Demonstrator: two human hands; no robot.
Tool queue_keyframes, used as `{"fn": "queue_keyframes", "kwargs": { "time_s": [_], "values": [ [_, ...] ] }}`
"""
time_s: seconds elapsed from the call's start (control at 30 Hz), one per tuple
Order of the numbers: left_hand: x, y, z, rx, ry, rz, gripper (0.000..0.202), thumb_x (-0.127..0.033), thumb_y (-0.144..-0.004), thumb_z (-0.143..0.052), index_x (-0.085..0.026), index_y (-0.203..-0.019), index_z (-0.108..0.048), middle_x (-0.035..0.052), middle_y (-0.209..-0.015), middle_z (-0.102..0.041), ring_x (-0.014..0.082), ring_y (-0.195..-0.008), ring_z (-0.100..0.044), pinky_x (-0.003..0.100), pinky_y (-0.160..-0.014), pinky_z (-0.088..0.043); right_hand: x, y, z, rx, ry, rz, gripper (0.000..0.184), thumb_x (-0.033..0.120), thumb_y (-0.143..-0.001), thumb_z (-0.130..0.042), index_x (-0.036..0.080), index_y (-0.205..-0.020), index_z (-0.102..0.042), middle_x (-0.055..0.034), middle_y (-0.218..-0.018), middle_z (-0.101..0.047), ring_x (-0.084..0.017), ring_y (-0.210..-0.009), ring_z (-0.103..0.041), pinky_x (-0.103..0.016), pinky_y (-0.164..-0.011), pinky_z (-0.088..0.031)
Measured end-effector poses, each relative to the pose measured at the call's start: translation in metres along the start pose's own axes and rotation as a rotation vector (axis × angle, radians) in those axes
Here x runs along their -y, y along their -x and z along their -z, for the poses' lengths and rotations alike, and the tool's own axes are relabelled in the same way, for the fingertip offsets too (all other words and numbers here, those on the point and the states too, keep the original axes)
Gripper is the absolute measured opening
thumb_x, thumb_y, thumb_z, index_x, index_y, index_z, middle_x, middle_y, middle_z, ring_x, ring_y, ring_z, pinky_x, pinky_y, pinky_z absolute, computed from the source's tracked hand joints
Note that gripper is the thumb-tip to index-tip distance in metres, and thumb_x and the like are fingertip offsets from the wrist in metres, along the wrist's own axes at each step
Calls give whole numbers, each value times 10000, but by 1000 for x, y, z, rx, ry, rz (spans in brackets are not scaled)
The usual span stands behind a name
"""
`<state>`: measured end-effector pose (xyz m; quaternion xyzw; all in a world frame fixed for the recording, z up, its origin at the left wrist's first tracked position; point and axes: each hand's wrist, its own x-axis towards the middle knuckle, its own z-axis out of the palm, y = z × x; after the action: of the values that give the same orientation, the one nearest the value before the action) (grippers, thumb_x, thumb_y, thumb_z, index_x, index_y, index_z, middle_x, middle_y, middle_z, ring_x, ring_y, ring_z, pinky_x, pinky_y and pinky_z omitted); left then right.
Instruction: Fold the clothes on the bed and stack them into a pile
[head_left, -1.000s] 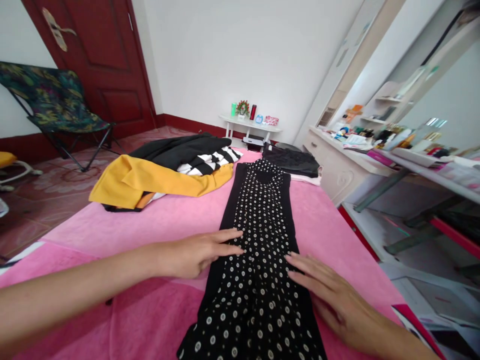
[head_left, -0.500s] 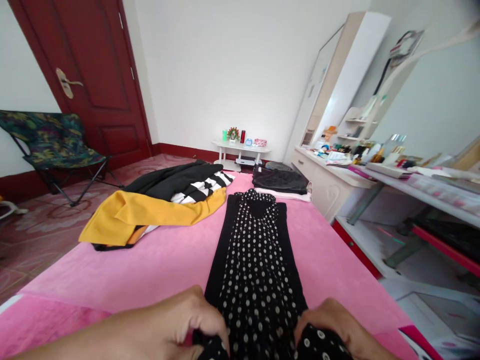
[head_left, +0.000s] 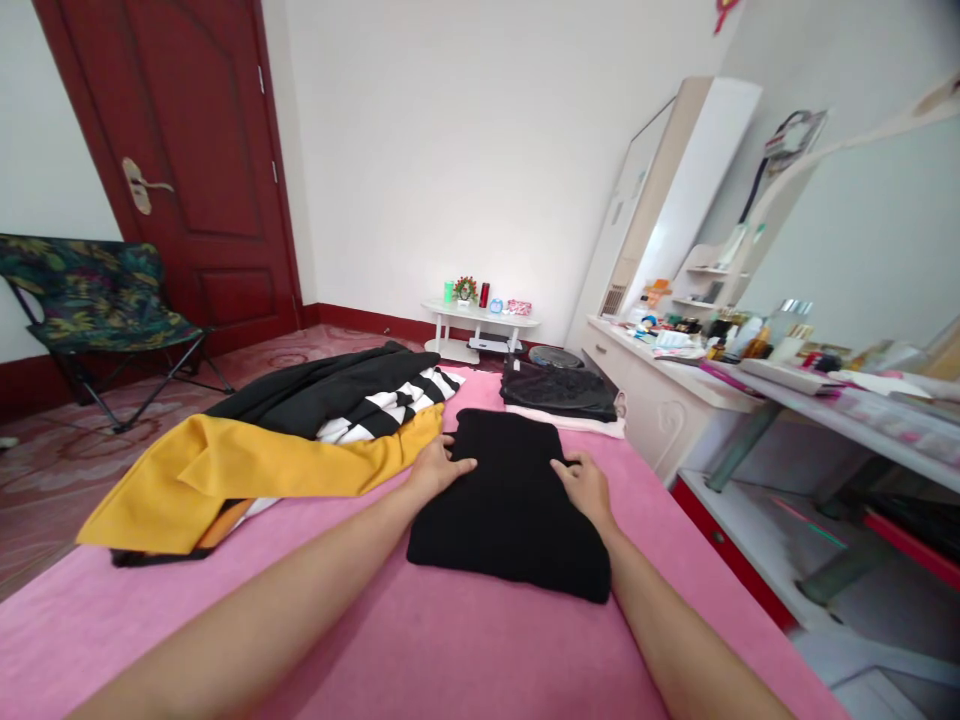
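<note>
A black dress (head_left: 510, 510) lies folded in half on the pink bed cover (head_left: 450, 640), its plain black side up and its dots hidden. My left hand (head_left: 439, 465) grips the fold's far left corner, thumb on top. My right hand (head_left: 585, 485) grips the far right corner in the same way. Both arms reach forward across the bed.
A yellow garment (head_left: 247, 470) and a black and striped pile (head_left: 360, 395) lie to the left. A folded dark stack (head_left: 559, 390) sits just beyond the dress. A cluttered white dresser (head_left: 675, 380) runs along the right, with a folding chair (head_left: 97, 300) and a red door (head_left: 180, 150) at the left.
The dress lay stretched out, dotted side up, under my flat hands. Both hands took its near end and carried it to the far end, folding it in half.
</note>
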<state>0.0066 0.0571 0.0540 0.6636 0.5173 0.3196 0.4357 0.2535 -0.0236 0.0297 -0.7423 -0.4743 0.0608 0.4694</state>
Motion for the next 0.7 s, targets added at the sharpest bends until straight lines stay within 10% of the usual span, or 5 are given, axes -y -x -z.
{"fn": "queue_keyframes", "kwargs": {
  "time_s": [0.2,0.37,0.5,0.7],
  "values": [
    [37,-12,-10,-28,-117,9,747,-419,-674,-747,-113,-1285,-445,108,-1010,-629,238,-939,-626,334,-836,-491,-29,1,-12,56,123,8,333,424,-773,-561,163,-975,-606,-3,-573,-616,-211,-575,-597,-297,-571,-410],
    [-15,-3,13,45,-539,-141,658,-375,-681,-731,-164,-1261,-506,134,-1191,-588,288,-1106,-565,366,-918,-455,10,-30,11,286,353,-61,333,344,-718,-644,147,-986,-623,-76,-759,-687,-229,-664,-641,-338,-634,-479],
    [-51,28,-6,6,-687,-495,416,-336,-870,-492,-204,-1262,-536,98,-1351,-496,246,-1253,-453,360,-1052,-342,55,-22,10,108,211,310,435,344,-789,-571,161,-1184,-573,-137,-1234,-581,-246,-1102,-571,-380,-932,-442],
    [-7,50,-51,202,-639,-496,528,-387,-944,-313,-181,-1428,-346,96,-1516,-277,271,-1416,-160,517,-1136,-98,47,47,-29,380,204,262,597,545,-930,-282,195,-1399,-402,-97,-1473,-364,-237,-1389,-261,-489,-1139,-135]
  ]
}}
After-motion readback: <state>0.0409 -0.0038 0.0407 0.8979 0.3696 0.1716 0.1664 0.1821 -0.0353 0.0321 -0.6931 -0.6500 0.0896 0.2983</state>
